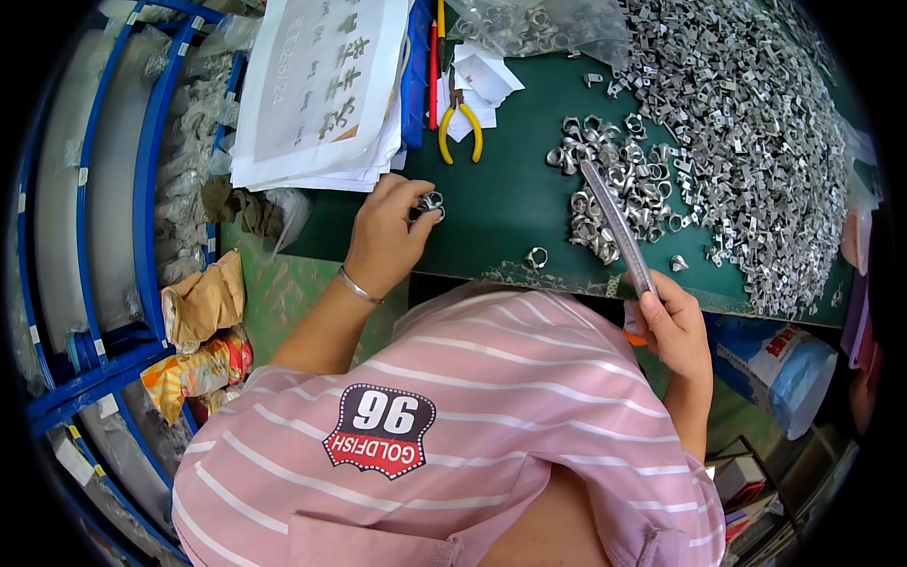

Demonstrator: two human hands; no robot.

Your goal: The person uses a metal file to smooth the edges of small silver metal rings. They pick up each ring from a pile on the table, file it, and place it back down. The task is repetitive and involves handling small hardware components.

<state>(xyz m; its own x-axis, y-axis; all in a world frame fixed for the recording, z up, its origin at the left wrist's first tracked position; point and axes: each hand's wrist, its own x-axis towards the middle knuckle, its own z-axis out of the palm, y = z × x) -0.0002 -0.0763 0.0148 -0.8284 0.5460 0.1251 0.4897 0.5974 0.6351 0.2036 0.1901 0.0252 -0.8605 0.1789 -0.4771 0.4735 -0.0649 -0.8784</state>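
Observation:
My left hand is at the table's near edge, thumb and fingers closed on a couple of silvery metal rings. A bracelet circles that wrist. In my right hand is a long, narrow grey metal tool; its exact kind is unclear. The tool slants up and left, its far end over a pile of shiny metal rings. An orange bit shows beside my right fingers. One loose ring lies between my hands near the edge, and another small metal piece lies right of the tool.
A large heap of small metal clips covers the green table's right side. Yellow-handled pliers, a red pencil and a clear bag of rings lie farther back. Papers are at left, beside blue shelving.

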